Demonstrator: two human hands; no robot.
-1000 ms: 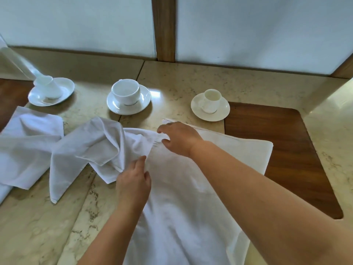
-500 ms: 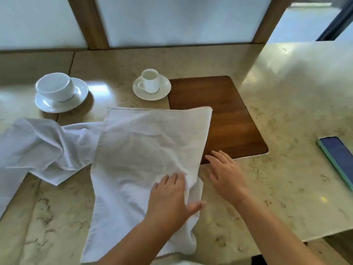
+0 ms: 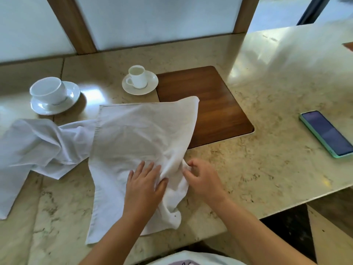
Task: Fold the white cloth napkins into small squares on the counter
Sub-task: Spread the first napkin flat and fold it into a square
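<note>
Nearest the camera, the left hand (image 3: 144,185) is lying flat on the spread napkin (image 3: 133,142), its fingers (image 3: 147,167) straight and pressing the cloth down against the table (image 3: 267,153). Just beside it, the right hand (image 3: 202,178) is pinching the napkin's right edge, with its fingers curled round a raised ridge of fabric that is bunching up between the 2 hands. The near right corner is lying rumpled at the table's front edge, so the first fold looks only begun: this napkin is showing as 1 open sheet, creased but not yet halved.

Farther left, a second napkin (image 3: 38,148) is sitting crumpled and untouched, its edge reaching under or against the first; which, I cannot tell. No finished square is showing anywhere, so by my reading nearly all the work is remaining.

Beyond the cloth, a wooden inset (image 3: 210,104) is lying partly under the napkin's far corner, with a small cup on a saucer (image 3: 139,80) and a larger cup on a saucer (image 3: 53,96) behind. A phone (image 3: 328,133) is lying well apart at the right.
</note>
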